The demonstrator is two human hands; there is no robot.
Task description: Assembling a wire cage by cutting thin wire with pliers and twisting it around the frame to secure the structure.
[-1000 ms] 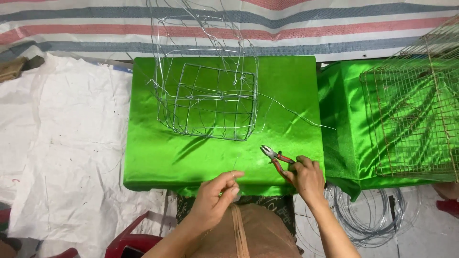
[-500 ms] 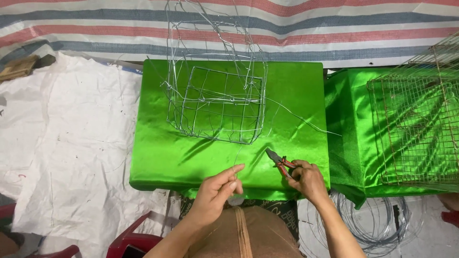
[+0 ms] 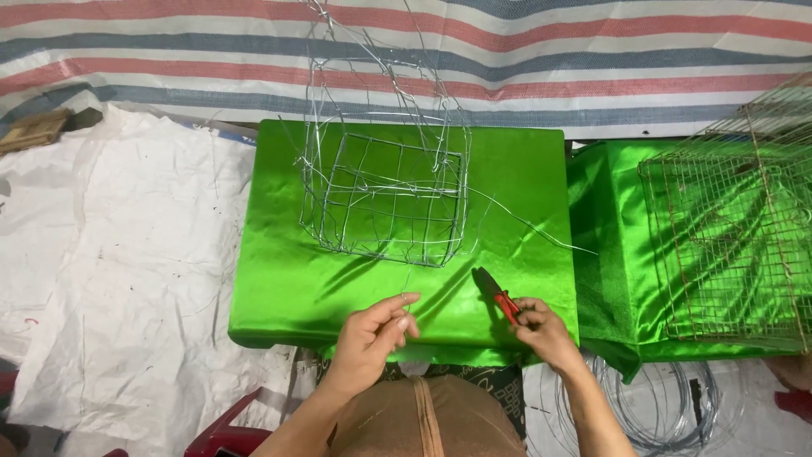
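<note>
Wire and pliers at the green tabletop (image 3: 279,288)

Left hand (image 3: 372,334) pinches a thin wire (image 3: 404,283), fingers closed on it, just below the wire frame (image 3: 385,203); right hand (image 3: 541,330) grips red pliers (image 3: 495,294). The springy wire could slip from the pinch or snag the frame.

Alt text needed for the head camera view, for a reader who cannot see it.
Seen from above, a person's right hand holds red-handled pliers while the left hand pinches a thin wire, both over a green-covered table. A half-built wire frame stands on the table; a finished wire mesh cage sits to the right.
</note>
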